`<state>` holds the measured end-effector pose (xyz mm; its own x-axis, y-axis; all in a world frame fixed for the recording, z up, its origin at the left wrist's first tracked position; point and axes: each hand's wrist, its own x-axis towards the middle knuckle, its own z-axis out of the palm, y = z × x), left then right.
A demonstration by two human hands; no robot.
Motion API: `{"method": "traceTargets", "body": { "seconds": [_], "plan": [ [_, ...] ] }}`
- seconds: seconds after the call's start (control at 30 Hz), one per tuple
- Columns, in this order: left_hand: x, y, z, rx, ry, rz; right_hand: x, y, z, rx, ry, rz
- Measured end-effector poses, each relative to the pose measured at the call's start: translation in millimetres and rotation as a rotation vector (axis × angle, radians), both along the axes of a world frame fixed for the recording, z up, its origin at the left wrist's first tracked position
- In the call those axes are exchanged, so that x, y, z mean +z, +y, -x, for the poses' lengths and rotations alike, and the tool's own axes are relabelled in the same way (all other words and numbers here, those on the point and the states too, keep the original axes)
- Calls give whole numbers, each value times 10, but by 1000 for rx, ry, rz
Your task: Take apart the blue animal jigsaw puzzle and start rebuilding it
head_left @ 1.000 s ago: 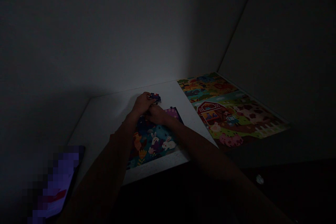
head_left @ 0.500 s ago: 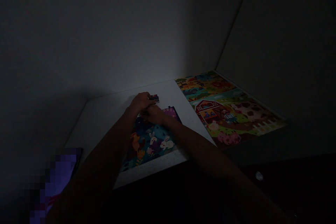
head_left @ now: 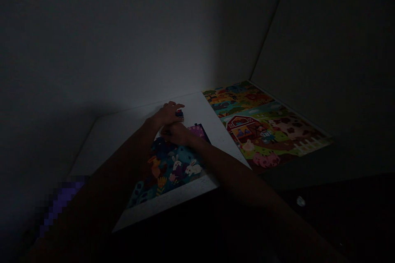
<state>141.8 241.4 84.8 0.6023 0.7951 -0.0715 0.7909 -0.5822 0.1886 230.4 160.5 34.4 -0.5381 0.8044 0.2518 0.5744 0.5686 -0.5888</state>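
A jigsaw puzzle (head_left: 185, 156) with rabbits and plants on dark blue lies partly assembled on a white table; a purple section shows at its upper right. My right hand (head_left: 178, 134) is over its upper edge, fingers curled down and together, and what they hold, if anything, is hidden. Just behind it, my left hand (head_left: 168, 113) reaches across with its index finger stretched out and the fingers apart. Beside that hand's fingertips is a small stack of puzzle pieces (head_left: 180, 114). My left wrist and forearm cover the puzzle's left side.
Right of the puzzle lie colourful pictures, a farm scene (head_left: 265, 135) and an animal scene (head_left: 237, 94) behind it. Walls rise behind and to the right of the white table (head_left: 212, 121). A blurred purple screen (head_left: 63, 197) is at lower left. The room is dim.
My left hand's fingers have spread and lifted around the stack of pieces. My right hand stays over the puzzle's upper edge with its fingers curled. The view has shifted slightly.
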Motion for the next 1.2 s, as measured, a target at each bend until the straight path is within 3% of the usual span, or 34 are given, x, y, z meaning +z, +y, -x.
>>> {"method": "traceTargets", "body": {
  "seconds": [0.23, 0.93, 1.1, 1.2],
  "plan": [
    [-58, 128, -11, -63, -9, 146, -20, 12, 6, -11, -17, -6],
    [-70, 137, -63, -47, 47, 78, 16, 8, 4, -12, -42, -24],
    [-90, 115, -16, -40, -51, 110, -23, 22, -3, 11, 12, -15],
    [-72, 43, 112, 35, -198, 75, -23, 15, -1, -4, 9, -42]
  ]
}}
